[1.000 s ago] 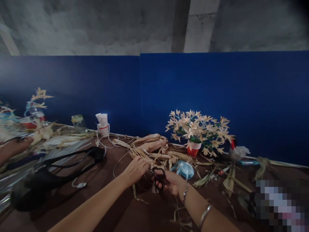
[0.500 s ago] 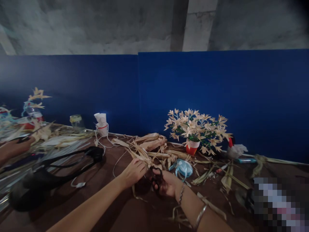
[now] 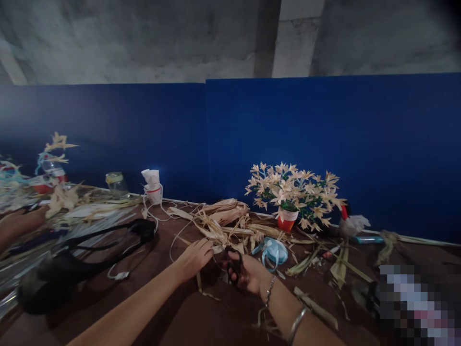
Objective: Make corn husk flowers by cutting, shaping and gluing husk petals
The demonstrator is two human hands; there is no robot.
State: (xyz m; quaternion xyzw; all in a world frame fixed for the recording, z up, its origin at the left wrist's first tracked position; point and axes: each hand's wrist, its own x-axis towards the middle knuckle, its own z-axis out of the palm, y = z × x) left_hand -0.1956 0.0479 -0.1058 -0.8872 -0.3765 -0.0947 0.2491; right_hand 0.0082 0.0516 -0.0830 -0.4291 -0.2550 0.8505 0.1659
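My right hand (image 3: 252, 274), a bracelet and a bangle on its wrist, grips black-handled scissors (image 3: 235, 266) by their finger loops. The blades point toward my left hand and cannot be made out. My left hand (image 3: 194, 259) is closed, its fingertips pinching a pale dried corn husk (image 3: 218, 249) close to the scissors. Just beyond both hands lies a heap of dried corn husks (image 3: 226, 214). To the right of the scissors is a bundle of light-blue ribbon (image 3: 275, 251).
Behind stands a husk-flower arrangement (image 3: 288, 187) in a red-and-white cup (image 3: 287, 221). A white-corded cup (image 3: 153, 192) and glass jar (image 3: 117, 185) are further left. A black lamp-like device (image 3: 46, 278) lies at left, near another person's hand (image 3: 29, 221). Husk scraps litter the right.
My left hand has shifted slightly left, a little away from the scissors. My right hand stays almost in place. The other person's hand at far left has moved slightly.
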